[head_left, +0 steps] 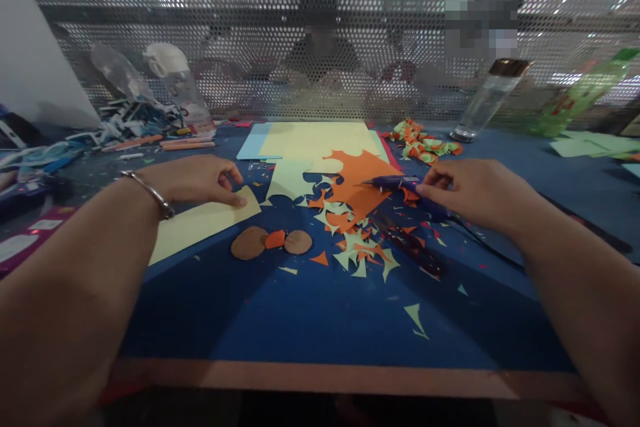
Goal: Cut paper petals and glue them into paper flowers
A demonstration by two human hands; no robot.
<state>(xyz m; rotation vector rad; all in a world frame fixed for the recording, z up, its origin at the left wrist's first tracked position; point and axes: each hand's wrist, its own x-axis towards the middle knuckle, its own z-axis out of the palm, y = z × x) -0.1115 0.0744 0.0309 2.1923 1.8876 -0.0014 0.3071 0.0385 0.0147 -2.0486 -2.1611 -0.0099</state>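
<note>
My left hand, a bracelet at its wrist, has curled fingers and a thumb at the upper right end of a pale yellow paper strip. My right hand grips a dark purple glue gun. Its nozzle points left over a cut-up orange paper sheet. Between my hands and nearer to me lie two brown cardboard discs with a small orange paper piece between them. Dark-handled scissors lie below the glue gun, partly among scraps.
Green and orange paper scraps are strewn mid-table. Behind them lie yellow sheets. Curled scraps, a clear bottle and a green bottle stand right; a white-lidded bottle and a pile of strips are left. A perforated metal screen closes the back.
</note>
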